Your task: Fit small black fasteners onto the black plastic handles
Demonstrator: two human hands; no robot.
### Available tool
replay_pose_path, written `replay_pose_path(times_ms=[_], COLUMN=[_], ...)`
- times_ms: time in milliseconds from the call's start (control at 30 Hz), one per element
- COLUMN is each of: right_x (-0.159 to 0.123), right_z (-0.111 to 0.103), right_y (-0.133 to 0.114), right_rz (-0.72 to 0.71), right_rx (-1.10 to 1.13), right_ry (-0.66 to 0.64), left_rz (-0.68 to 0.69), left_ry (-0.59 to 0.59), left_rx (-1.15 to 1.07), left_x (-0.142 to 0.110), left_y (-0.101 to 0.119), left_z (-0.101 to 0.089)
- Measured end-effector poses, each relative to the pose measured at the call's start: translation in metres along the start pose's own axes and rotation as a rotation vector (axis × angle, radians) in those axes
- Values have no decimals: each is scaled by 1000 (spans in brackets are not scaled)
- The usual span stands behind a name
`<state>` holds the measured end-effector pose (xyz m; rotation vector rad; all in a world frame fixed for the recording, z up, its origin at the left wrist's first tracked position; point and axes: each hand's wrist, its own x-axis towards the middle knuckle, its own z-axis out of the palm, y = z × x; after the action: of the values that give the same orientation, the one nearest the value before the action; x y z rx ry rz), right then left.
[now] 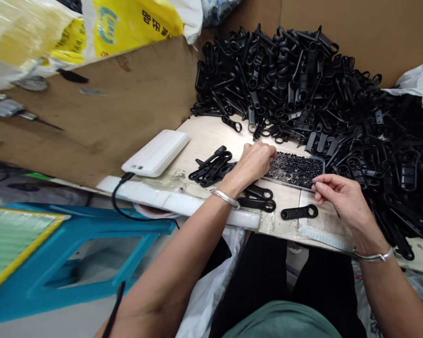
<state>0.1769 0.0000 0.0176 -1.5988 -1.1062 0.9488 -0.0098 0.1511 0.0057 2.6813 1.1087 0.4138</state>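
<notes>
While left hand (255,162) curls closed at tray (315,162) rim, right hand (338,195) grip pinches tray corner.

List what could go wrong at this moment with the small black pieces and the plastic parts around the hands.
1. The left hand reaches into the shallow tray of tiny black pieces; a careless sweep could probably scatter them over the rim.
2. The big pile of black plastic parts slopes right up to the tray, so parts might slide in.
3. The single part under the right hand lies near the board's front edge and could be knocked off.
</notes>
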Motion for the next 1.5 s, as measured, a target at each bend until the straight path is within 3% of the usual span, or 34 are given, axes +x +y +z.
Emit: replay_pose_path(times_ms=[67,233,433,600,833,967,1100,1300,1500], right_x=[1,-1,-6,-9,-12,-18,-30,-49,-55], right_z=[2,6,4,6,10,12,16,18,24], right_y=[2,2,1,2,0,1,-3,-4,7], right_rz=[8,14,19,45,183,222,142,34,-56], right_rx=[-13,-36,-98,-3,395,509,502,460,478], right_ry=[-6,-20,-52,-63,-121,-116,-71,4,47], left_rz=[18,118,123,125,-98,-246,-315,-440,-475], left_ry=[11,-133,-190,-101,74,99,93,37,15], left_rx=[66,211,103,-16,-496,-1079,-1564,-1946,-2081], left_x=[5,18,16,6,-10,-30,-54,-81,-91], left_y=[0,5,-5,-5,13,35,61,86,98], left_z=[-2,2,4,-3,-13,-13,-7,8,20])
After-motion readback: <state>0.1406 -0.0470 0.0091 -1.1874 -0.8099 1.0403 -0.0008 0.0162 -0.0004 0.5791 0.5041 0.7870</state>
